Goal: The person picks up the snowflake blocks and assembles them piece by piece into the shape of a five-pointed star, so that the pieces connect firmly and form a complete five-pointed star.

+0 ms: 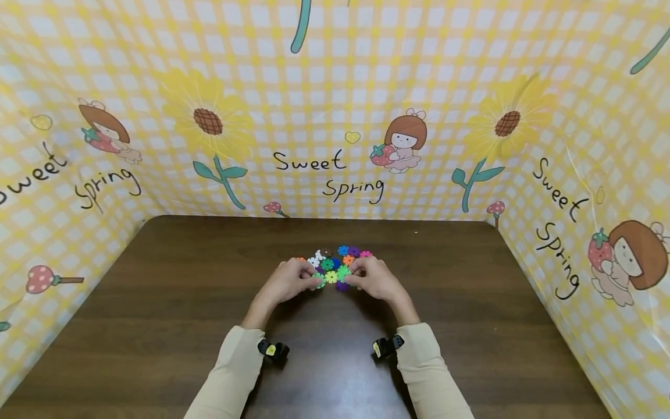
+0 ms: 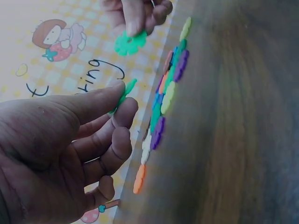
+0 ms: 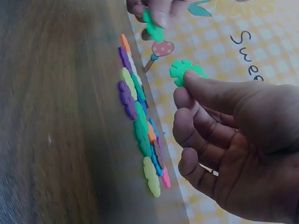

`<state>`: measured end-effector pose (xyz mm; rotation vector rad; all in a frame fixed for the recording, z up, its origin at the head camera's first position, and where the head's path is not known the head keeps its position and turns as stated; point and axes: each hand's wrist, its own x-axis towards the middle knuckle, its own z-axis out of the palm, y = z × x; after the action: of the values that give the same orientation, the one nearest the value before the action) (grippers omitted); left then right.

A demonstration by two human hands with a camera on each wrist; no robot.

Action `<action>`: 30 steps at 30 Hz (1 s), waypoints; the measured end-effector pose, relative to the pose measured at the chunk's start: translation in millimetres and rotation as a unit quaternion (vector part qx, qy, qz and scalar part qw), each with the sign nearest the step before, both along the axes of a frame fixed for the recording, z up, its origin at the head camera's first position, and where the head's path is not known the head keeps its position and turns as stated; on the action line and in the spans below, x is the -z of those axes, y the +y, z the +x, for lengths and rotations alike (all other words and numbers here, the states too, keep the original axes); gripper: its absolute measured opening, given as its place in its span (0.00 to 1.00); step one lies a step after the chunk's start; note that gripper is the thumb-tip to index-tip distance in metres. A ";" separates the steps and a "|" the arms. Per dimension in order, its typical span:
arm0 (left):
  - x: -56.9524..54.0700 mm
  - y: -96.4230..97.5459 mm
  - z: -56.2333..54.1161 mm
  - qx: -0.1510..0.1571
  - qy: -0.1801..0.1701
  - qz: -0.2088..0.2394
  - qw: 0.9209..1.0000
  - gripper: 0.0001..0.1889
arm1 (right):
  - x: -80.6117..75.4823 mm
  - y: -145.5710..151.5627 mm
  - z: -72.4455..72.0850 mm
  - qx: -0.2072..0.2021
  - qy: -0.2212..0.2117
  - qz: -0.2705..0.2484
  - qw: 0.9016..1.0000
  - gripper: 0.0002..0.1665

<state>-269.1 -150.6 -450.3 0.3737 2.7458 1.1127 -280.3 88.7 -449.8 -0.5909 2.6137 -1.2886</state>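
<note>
My left hand [image 1: 290,280] pinches a bright green notched, flower-shaped plastic disc [image 2: 125,95] between thumb and forefinger. A similar green disc [image 3: 179,70] is pinched by my right hand [image 1: 374,278], its face turned more to the right wrist camera. The two held discs are apart, raised above the table in both wrist views. Under and beyond them several more notched discs lie flat on the table, among them a yellow disc [image 1: 331,277], a purple disc [image 2: 158,133], an orange disc [image 2: 139,179] and a pink disc [image 3: 166,177]. In the head view my hands partly cover the group.
The brown wooden table [image 1: 335,361] reaches back to a yellow checked cloth [image 1: 335,105] that hangs behind it and on both sides. Black wrist devices [image 1: 274,351] sit at the cuffs of both light sleeves [image 1: 230,366].
</note>
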 end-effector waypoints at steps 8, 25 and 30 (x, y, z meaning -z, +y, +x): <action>-9.4 5.9 1.3 0.030 -0.020 0.044 0.998 0.07 | -2.7 -4.3 1.6 -0.040 0.032 -0.014 0.999 0.04; -12.8 11.0 2.5 0.053 -0.042 0.174 0.982 0.09 | -9.0 -2.5 -0.4 -0.059 0.118 -0.043 0.990 0.06; -11.9 14.9 3.1 0.029 -0.067 0.214 0.974 0.10 | -8.9 -1.6 -1.0 -0.050 0.151 -0.045 0.986 0.03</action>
<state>-266.0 -135.7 -438.4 0.4082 2.3504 1.6466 -281.2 87.1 -440.9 -0.9911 2.7261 -1.3880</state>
